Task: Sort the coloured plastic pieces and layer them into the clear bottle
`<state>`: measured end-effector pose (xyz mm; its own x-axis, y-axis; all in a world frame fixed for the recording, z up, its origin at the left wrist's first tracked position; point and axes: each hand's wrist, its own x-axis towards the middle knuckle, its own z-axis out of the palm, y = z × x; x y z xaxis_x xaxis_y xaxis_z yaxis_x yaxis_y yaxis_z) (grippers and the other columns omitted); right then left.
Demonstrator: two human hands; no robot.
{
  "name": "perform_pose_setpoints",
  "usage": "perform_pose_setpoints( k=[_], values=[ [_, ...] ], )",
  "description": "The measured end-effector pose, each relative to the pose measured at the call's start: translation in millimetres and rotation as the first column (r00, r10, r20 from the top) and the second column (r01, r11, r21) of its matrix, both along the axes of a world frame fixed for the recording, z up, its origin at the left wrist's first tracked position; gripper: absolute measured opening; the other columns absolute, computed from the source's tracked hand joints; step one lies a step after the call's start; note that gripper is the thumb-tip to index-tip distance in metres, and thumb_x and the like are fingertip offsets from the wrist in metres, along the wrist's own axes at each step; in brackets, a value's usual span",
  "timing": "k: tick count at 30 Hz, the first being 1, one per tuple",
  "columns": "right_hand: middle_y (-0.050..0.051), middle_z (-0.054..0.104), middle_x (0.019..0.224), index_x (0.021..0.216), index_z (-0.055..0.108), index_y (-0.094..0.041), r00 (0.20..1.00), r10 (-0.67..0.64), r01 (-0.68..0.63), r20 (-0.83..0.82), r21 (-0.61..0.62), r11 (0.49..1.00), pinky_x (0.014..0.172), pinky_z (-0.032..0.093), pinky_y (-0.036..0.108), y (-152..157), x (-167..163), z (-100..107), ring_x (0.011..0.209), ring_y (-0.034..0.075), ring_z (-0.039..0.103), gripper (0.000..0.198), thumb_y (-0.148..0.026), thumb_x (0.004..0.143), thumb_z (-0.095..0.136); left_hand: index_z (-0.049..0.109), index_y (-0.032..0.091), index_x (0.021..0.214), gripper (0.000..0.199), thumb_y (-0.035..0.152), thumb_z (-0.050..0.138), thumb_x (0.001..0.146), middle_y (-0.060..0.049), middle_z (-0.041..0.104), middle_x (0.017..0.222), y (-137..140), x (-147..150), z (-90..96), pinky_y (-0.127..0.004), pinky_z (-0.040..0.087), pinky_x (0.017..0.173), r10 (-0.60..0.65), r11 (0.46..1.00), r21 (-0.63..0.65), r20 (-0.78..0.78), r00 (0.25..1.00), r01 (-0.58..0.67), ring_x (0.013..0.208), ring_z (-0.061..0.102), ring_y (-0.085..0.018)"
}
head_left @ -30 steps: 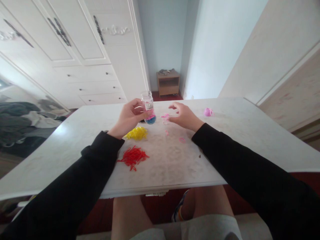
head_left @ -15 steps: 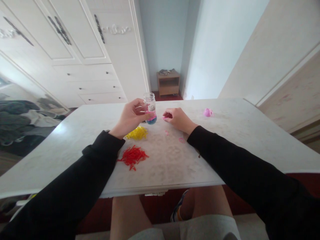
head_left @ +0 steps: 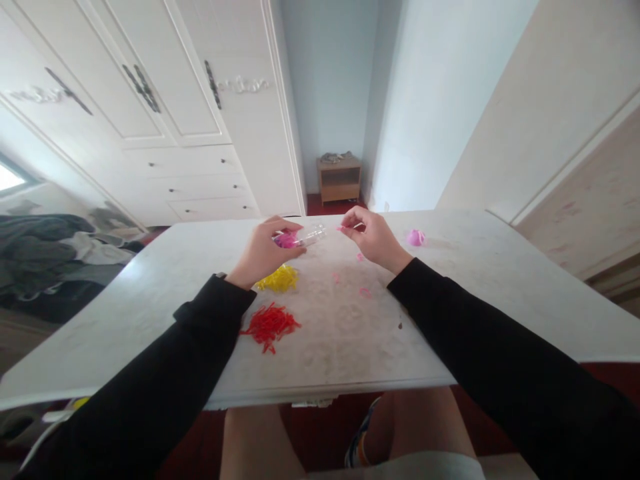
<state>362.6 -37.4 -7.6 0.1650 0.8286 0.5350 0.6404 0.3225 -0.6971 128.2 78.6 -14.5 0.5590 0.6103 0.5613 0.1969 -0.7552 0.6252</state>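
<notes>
My left hand [head_left: 264,252] is wrapped round a small clear jar [head_left: 313,235], which lies tilted with its open mouth to the right. Pink pieces [head_left: 287,240] show inside it through the wall, partly behind my fingers. Just right of the mouth, my right hand [head_left: 374,240] pinches a small pink band [head_left: 341,229] between thumb and fingertips. Below my left hand lies a pile of yellow bands [head_left: 281,279], and nearer me a pile of red bands [head_left: 271,325]. A loose pink band [head_left: 365,293] and a few other pink bits lie under my right hand.
A pink-purple rounded thing [head_left: 415,238] sits at the right on the white table [head_left: 480,293]. A small dark speck [head_left: 400,326] is near my right sleeve. Beyond the table stand a white wardrobe [head_left: 200,160] and a small wooden cabinet [head_left: 340,181]; clothes [head_left: 50,257] are heaped at the left.
The jar has gone from upright to tipped over, its mouth now to the right. My right hand has risen from the table with a pink band. The view has shifted slightly.
</notes>
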Motion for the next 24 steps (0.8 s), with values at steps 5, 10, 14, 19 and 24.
perform_pose_setpoints(
  k=[5, 10, 14, 19, 24],
  values=[
    [0.003, 0.068, 0.08, 0.081, 0.058, -0.021, 0.996, 0.052, -0.055, 0.068, 0.038, 0.998, 0.074, 0.05, 0.032, -7, -9, 4, 0.079, 0.019, 0.064, 0.011, -0.023, 0.087, 0.067, 0.08, 0.02, 0.099, 0.037, 0.035, 0.089, 0.067, -0.007, 0.074, 0.097, -2, 0, 0.6, -0.04, 0.055, 0.087, -0.035, 0.999, 0.033, -0.046, 0.998, 0.036, 0.09, 0.068, -0.023],
    [0.001, 0.067, 0.078, 0.081, 0.058, -0.021, 0.992, 0.101, -0.104, 0.077, 0.043, 0.994, 0.075, 0.052, 0.032, -8, -16, 2, 0.077, 0.017, 0.064, 0.012, -0.024, 0.087, 0.068, 0.081, 0.02, 0.103, 0.039, 0.035, 0.089, 0.068, -0.006, 0.072, 0.096, -4, 0, 0.8, -0.039, 0.055, 0.084, -0.079, 0.995, 0.047, -0.078, 0.994, 0.083, 0.087, 0.067, -0.022],
    [0.001, 0.066, 0.082, 0.082, 0.058, -0.022, 0.994, 0.109, -0.108, -0.003, 0.087, 0.99, 0.072, 0.055, 0.031, -8, -21, 0, 0.076, 0.016, 0.065, 0.012, -0.024, 0.084, 0.069, 0.081, 0.02, 0.104, 0.038, 0.034, 0.089, 0.07, -0.007, 0.071, 0.096, -5, 1, 0.6, -0.037, 0.055, 0.081, -0.113, 0.991, 0.054, -0.091, 0.989, 0.119, 0.085, 0.067, -0.021],
    [-0.001, 0.065, 0.078, 0.079, 0.057, -0.022, 0.992, 0.092, -0.079, -0.089, 0.137, 0.987, 0.072, 0.055, 0.032, -9, -25, -1, 0.074, 0.016, 0.063, 0.02, -0.027, 0.081, 0.076, 0.08, 0.019, 0.102, 0.036, 0.034, 0.089, 0.07, -0.007, 0.072, 0.096, -8, 2, 2.9, -0.037, 0.056, 0.082, -0.13, 0.989, 0.053, -0.094, 0.987, 0.136, 0.085, 0.067, -0.02],
    [0.002, 0.071, 0.083, 0.082, 0.065, -0.021, 0.998, 0.058, -0.062, 0.028, 0.126, 0.99, 0.076, 0.052, 0.033, -13, -26, 4, 0.08, 0.018, 0.064, 0.011, -0.027, 0.087, 0.073, 0.08, 0.02, 0.103, 0.039, 0.036, 0.09, 0.068, -0.006, 0.073, 0.096, -10, 3, 2.8, -0.038, 0.058, 0.083, -0.127, 0.992, -0.003, -0.06, 0.99, 0.127, 0.086, 0.068, -0.02]
  ],
)
